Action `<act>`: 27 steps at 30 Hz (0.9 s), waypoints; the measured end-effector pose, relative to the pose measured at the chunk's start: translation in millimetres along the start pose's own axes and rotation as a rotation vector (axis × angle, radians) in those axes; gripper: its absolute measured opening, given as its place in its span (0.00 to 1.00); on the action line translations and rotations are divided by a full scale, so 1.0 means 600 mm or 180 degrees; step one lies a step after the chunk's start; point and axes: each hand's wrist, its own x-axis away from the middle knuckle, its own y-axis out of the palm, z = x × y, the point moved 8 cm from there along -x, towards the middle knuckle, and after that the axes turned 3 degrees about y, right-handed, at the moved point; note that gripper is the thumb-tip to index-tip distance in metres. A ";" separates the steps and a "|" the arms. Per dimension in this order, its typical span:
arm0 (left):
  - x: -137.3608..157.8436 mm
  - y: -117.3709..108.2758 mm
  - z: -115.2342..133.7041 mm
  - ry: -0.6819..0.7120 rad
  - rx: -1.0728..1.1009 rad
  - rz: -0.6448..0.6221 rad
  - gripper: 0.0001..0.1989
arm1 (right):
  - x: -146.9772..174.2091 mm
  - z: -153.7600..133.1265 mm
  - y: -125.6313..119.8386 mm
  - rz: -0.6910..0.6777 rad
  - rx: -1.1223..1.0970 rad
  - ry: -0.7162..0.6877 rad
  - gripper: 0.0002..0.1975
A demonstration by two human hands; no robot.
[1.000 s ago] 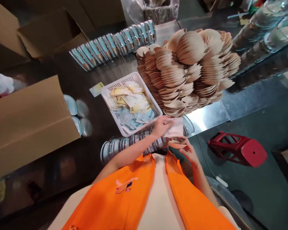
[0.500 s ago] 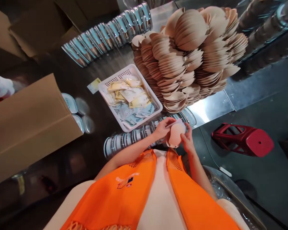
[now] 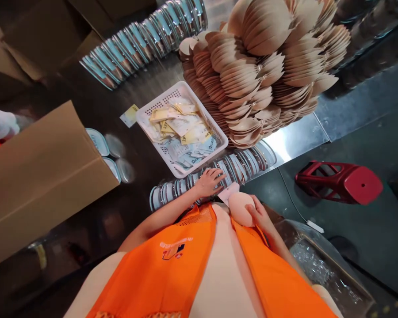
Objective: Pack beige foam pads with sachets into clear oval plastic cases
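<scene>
My right hand [image 3: 261, 213] grips a smooth beige bra cup [image 3: 240, 207] by its right side, close to my vest. A pale pinkish-white piece [image 3: 229, 194], which looks like film or card, sticks out from the cup's upper left. My left hand [image 3: 210, 182] is off the cup, its fingers spread over the near row of clear plastic cases [image 3: 182, 187]; whether it touches them I cannot tell. Just beyond that row, a white perforated basket [image 3: 223, 140] holds yellow and blue printed packets [image 3: 185, 126]. Large nested stacks of beige bra cups [image 3: 242, 84] stand behind it.
Another row of cases with blue labels [image 3: 146, 39] runs along the far side. At left are a cardboard box [image 3: 49, 172] and a co-worker's sleeve [image 3: 0, 123]. A red stool [image 3: 341, 181] stands on the floor at right, near a plastic-lined box [image 3: 325, 269].
My left hand has let go of the cup and moved left over the near case row. My right hand has brought the cup lower, nearer my body.
</scene>
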 end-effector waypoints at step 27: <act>-0.040 -0.015 -0.026 -0.0633 0.0590 0.0051 0.53 | -0.140 0.004 0.053 0.1819 0.3077 -0.1499 0.13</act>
